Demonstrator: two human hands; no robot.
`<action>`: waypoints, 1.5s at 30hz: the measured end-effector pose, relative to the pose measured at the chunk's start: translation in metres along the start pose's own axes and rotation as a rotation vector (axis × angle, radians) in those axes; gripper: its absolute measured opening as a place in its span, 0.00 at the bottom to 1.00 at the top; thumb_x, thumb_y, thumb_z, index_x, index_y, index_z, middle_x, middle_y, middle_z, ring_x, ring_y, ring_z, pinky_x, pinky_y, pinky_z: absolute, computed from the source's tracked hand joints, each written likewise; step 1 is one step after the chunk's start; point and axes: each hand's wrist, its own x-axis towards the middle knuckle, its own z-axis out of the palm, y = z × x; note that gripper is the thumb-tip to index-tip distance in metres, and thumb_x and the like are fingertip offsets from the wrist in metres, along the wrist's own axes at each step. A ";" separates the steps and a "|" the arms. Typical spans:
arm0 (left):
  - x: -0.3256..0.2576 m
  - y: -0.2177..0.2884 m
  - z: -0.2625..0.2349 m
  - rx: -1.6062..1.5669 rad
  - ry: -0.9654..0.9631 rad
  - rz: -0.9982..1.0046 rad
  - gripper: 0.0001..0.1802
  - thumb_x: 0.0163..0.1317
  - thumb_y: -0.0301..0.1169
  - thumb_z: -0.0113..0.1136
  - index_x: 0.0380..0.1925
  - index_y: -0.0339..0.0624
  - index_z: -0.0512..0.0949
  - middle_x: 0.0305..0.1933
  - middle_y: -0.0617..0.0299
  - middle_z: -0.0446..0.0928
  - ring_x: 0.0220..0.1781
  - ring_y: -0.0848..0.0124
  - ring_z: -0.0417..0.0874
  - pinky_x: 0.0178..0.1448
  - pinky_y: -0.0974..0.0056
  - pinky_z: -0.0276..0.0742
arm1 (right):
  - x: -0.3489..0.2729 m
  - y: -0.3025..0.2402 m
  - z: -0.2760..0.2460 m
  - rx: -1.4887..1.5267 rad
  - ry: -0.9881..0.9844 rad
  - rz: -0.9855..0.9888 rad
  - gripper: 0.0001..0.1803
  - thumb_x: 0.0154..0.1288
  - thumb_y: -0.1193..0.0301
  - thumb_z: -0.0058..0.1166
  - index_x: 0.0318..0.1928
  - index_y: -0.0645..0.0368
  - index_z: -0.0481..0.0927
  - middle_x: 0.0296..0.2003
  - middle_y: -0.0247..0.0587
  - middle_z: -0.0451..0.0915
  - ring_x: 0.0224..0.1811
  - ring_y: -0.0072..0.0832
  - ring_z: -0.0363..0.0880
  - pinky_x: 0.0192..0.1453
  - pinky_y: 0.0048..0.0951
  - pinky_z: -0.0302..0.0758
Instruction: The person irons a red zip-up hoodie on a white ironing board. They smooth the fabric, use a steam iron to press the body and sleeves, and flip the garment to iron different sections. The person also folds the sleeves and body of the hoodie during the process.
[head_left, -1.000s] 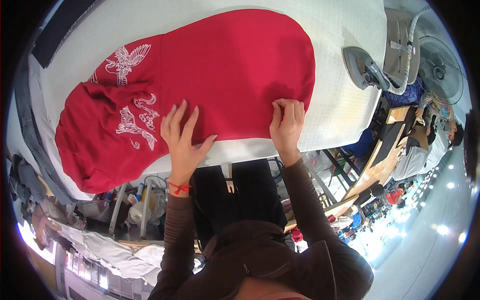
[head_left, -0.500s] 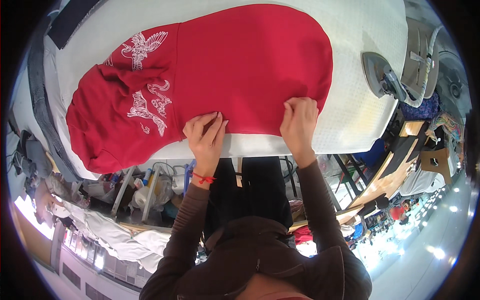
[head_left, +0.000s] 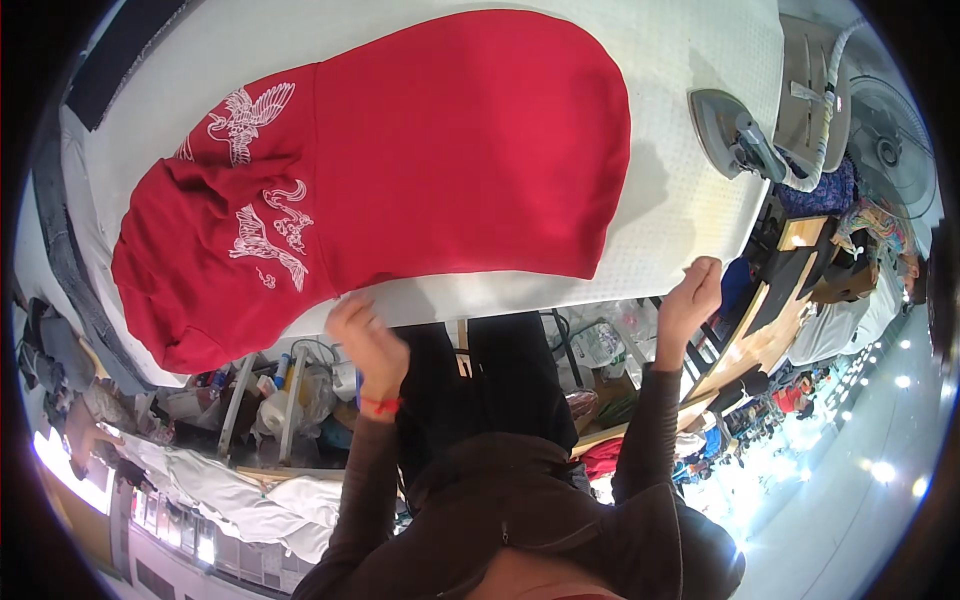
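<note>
Red garment [head_left: 470, 150] lies near left hand [head_left: 371, 345], grip too blurred to tell; right hand [head_left: 690, 300] curls closed, empty.

A red garment [head_left: 470, 150] with white bird designs [head_left: 268, 105] lies on a pale table [head_left: 680, 55]. Near the garment's lower edge is the blurred left hand [head_left: 372, 345]; right of the garment are the curled right hand [head_left: 691, 302], well apart, and an iron [head_left: 718, 130].

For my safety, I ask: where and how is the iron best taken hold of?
Probably by the handle of the iron, coming from the near side with the right hand, the closer one. The handle angles away from the broad metal plate, toward the pale hose.
</note>
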 end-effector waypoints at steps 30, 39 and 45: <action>0.018 0.006 -0.018 -0.827 0.382 -1.046 0.16 0.81 0.38 0.69 0.53 0.36 0.80 0.46 0.59 0.86 0.44 0.72 0.87 0.55 0.62 0.84 | -0.005 0.076 0.042 0.144 -0.048 0.096 0.09 0.79 0.75 0.60 0.54 0.64 0.86 0.41 0.44 0.89 0.39 0.30 0.86 0.41 0.33 0.82; 0.050 0.022 -0.006 -0.967 0.365 -1.078 0.14 0.77 0.38 0.73 0.46 0.42 0.78 0.41 0.66 0.83 0.46 0.70 0.87 0.59 0.57 0.87 | -0.067 -0.017 0.079 0.493 -0.372 0.161 0.16 0.70 0.73 0.77 0.47 0.66 0.81 0.38 0.40 0.87 0.37 0.25 0.87 0.42 0.30 0.85; 0.026 -0.012 0.001 -0.793 0.299 -0.916 0.16 0.78 0.34 0.71 0.58 0.39 0.80 0.46 0.62 0.86 0.44 0.69 0.89 0.49 0.58 0.90 | -0.048 0.000 0.077 0.847 -0.501 0.392 0.13 0.70 0.82 0.72 0.49 0.66 0.81 0.39 0.38 0.87 0.37 0.22 0.86 0.40 0.27 0.85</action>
